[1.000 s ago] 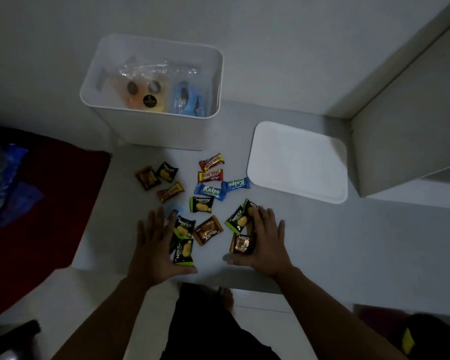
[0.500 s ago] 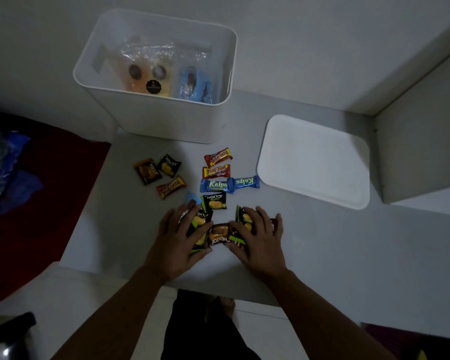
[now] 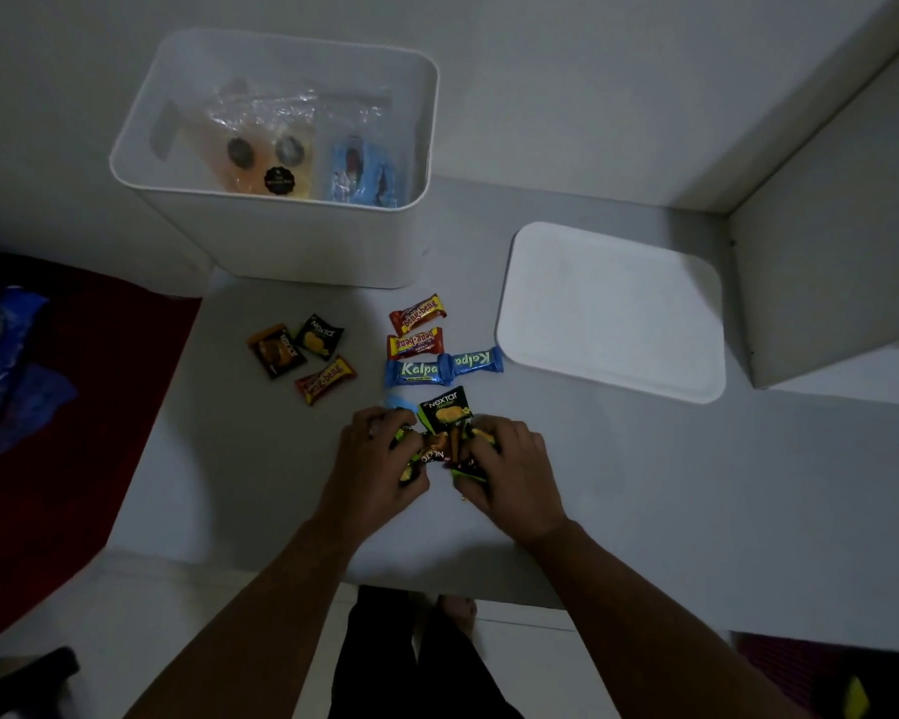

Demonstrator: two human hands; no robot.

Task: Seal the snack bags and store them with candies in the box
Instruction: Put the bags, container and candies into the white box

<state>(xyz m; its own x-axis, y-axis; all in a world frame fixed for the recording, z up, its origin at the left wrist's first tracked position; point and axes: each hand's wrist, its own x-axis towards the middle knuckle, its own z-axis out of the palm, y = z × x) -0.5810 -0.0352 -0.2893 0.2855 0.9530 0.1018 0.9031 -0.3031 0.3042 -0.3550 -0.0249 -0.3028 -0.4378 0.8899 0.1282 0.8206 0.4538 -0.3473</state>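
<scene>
While both hands work at the near edge of the bench, state is as follows.

left hand point(image 3: 372, 472): fingers curled over a bunch of small dark and green candy packets point(image 3: 437, 451), gripping them against the bench point(image 3: 260, 474) top.
right hand point(image 3: 507, 472): fingers curled over the same bunch from the other side, gripping it; a green packet edge shows under the thumb.
bunch position: between the two hands, near the middle of the bench's near edge, packets overlapping, count not readable.
Nextar packet point(image 3: 447, 409): black and green, lies just beyond the fingertips, touching the bunch, label up.
light blue wrapper point(image 3: 399, 402): corner shows just beside the Nextar packet, by the left fingertips.
Kalpa bars point(image 3: 442, 366): two blue ones, end to end and overlapping, mid bench.
Beng-beng bars point(image 3: 416, 326): two red and yellow ones, stacked in a column beyond the Kalpa bars, apart from each other.
left group point(image 3: 302, 355): a brown packet, a black Nextar packet and one more Beng-beng bar, toward the bench's left edge, close together.
box point(image 3: 302, 241): white, open, at the far left corner of the bench.
snack bags point(image 3: 281, 142): clear bags upright inside the box, orange and yellow contents with dark round stickers; a blue-printed bag beside them on the right. Seal state not readable.
lid point(image 3: 611, 311): white, flat on the bench, right of the box, well apart from the candies.
off bench: red cloth point(image 3: 48, 433) to the left with blue plastic point(image 3: 6, 365) on it.
</scene>
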